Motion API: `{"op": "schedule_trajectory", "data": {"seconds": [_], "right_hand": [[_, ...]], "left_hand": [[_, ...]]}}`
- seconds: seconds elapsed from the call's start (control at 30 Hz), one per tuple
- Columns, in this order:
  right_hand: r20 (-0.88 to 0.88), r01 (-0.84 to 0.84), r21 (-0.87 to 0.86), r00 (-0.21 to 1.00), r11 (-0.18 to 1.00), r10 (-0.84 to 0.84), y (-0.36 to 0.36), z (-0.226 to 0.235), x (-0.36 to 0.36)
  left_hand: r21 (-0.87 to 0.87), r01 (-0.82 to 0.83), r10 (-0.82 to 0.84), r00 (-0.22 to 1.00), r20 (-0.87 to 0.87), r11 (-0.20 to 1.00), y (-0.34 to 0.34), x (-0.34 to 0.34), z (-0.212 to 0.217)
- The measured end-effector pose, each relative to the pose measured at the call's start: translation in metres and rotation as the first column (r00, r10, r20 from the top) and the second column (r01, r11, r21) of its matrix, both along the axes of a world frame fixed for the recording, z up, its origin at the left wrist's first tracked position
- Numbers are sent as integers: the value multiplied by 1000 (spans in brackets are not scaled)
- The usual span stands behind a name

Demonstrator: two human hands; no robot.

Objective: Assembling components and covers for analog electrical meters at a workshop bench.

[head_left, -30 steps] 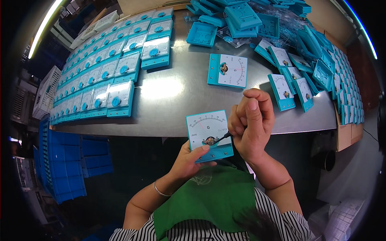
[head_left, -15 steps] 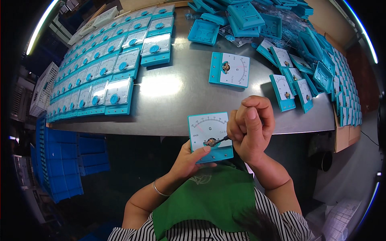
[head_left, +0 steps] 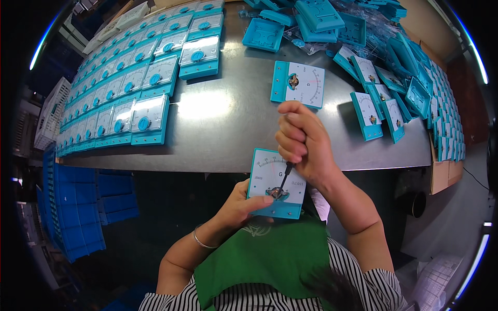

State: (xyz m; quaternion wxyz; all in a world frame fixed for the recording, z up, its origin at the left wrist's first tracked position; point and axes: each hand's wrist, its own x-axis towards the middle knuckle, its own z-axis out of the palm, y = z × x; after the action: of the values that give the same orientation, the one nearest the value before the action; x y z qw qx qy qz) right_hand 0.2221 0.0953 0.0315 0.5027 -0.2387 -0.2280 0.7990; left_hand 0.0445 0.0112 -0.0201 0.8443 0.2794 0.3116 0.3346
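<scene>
My left hand (head_left: pixel 239 206) grips a teal galvanometer (head_left: pixel 263 176) with a white dial face, tilted in front of the table's near edge. The left thumb presses on its lower face, beside the coppery mechanism (head_left: pixel 277 193) in the round opening. My right hand (head_left: pixel 303 140) is a fist around a screwdriver (head_left: pixel 285 180), whose handle is mostly hidden in the fingers. The dark shaft slants down, its tip at the mechanism. Beyond my right fist, another uncovered meter (head_left: pixel 306 88) lies on the table.
Rows of meters with clear covers (head_left: pixel 150 119) fill the metal table's (head_left: pixel 228 129) left side. At the far right are piled teal housings (head_left: pixel 316 20) and several uncovered meters (head_left: pixel 367 116). More stand stacked along the right edge. Blue crates (head_left: pixel 78 207) sit below left.
My right hand has risen and shifted left, turning the screwdriver from nearly level to steep. The held meter has moved slightly right and down and tilted.
</scene>
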Motion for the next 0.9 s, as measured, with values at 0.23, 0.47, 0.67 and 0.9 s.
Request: {"op": "schedule_trajectory", "data": {"seconds": [0.23,0.47,0.67,0.9], "right_hand": [[149,260,134,949,956,-279,37,21,14],[871,-146,123,490,982,-36,66,0,44],[955,-350,260,234,900,-184,105,-12,39],[412,-673,384,-488,632,-770,197,-26,-36]], "left_hand": [[63,-155,158,986,-48,986,8,-10,-11],[12,-195,195,981,26,981,28,-27,6],[522,-287,478,833,-277,803,43,-51,-5],[641,-216,478,837,-267,736,45,-45,-7]]}}
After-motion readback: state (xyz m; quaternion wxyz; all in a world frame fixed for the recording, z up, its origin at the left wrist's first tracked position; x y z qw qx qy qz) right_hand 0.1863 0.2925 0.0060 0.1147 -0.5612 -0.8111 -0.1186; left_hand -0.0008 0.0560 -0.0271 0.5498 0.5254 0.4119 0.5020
